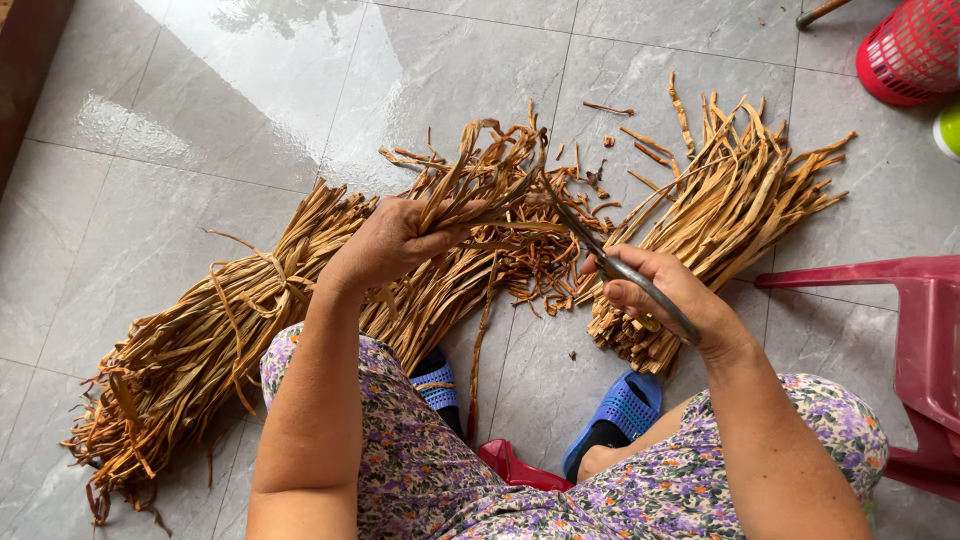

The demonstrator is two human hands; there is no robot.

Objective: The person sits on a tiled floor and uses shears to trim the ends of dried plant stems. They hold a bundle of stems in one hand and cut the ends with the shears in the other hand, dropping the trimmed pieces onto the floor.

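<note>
grey glossy floor tiles [200, 150]; dried strips [190, 340] spread across; red chair [920, 330] beside

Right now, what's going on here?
A seated person is trimming dried brown plant strips over a grey tiled floor. The left hand grips a handful of strips; the right hand holds scissors at the strip ends. A tied bundle lies to the left, a cut pile to the right, offcuts between.

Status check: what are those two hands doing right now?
Left hand grips dried strips. Right hand holds scissors, blades at the strips. Nothing in between.
</note>
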